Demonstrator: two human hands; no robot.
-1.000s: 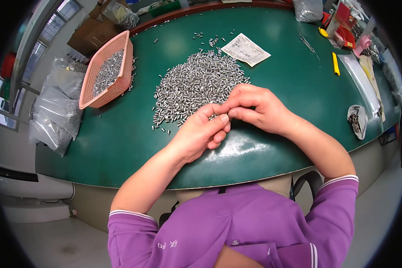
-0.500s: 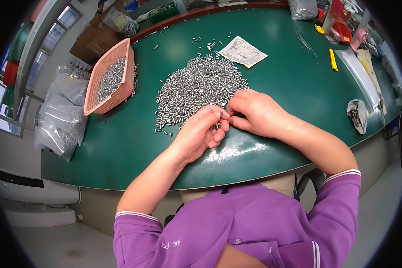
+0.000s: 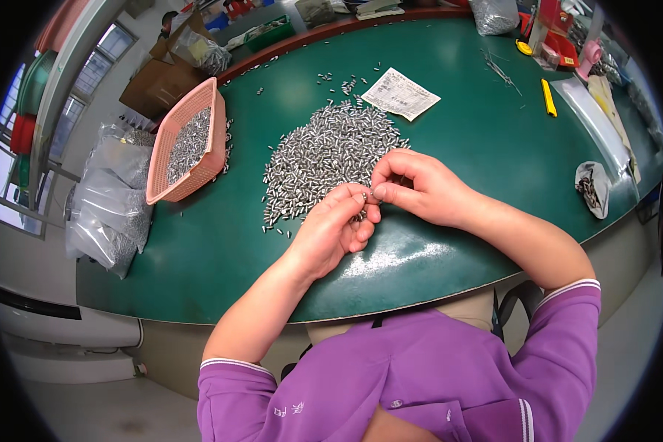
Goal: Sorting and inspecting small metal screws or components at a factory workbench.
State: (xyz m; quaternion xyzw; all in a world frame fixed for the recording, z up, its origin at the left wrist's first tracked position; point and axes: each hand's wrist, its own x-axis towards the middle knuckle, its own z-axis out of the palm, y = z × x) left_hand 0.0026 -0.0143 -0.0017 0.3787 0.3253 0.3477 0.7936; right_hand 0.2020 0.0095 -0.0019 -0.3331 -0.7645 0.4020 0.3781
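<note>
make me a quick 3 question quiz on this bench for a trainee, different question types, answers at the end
1. True or false: the pink basket is to the left of the pile of metal pieces.

2. What lies just past the pile, on its right side?
A) a mug
B) a sheet of paper
C) a hammer

3. Fill the gap with near or far: the left hand and the right hand come together at the ____ side of the pile, as the person sees it.

Key: 1. True. 2. B. 3. Near.
</note>
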